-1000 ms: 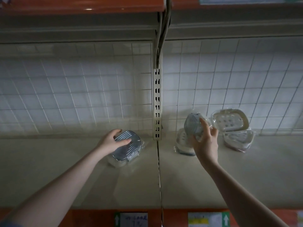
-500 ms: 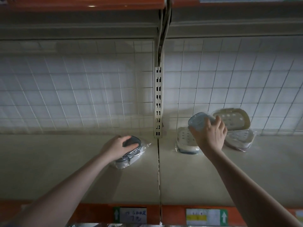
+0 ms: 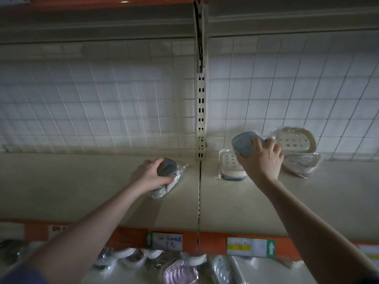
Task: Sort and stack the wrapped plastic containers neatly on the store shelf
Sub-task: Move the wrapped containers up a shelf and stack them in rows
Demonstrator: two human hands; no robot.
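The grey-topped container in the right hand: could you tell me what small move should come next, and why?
Probably lower it flat onto the white container just below. The right hand grips the grey-topped container tilted in the air above that one, which lies alone on the shelf, while a stack of two already stands to its right.

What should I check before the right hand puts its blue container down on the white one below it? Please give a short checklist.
1. Right hand grips blue container: ok.
2. Blue container level: not ok, tilted.
3. White container below lies flat on shelf: ok.
4. Its top free: cannot tell, the hand covers part.
5. Left hand holds the other wrapped container on the shelf: ok.
6. Cream stack to the right stands apart: ok.
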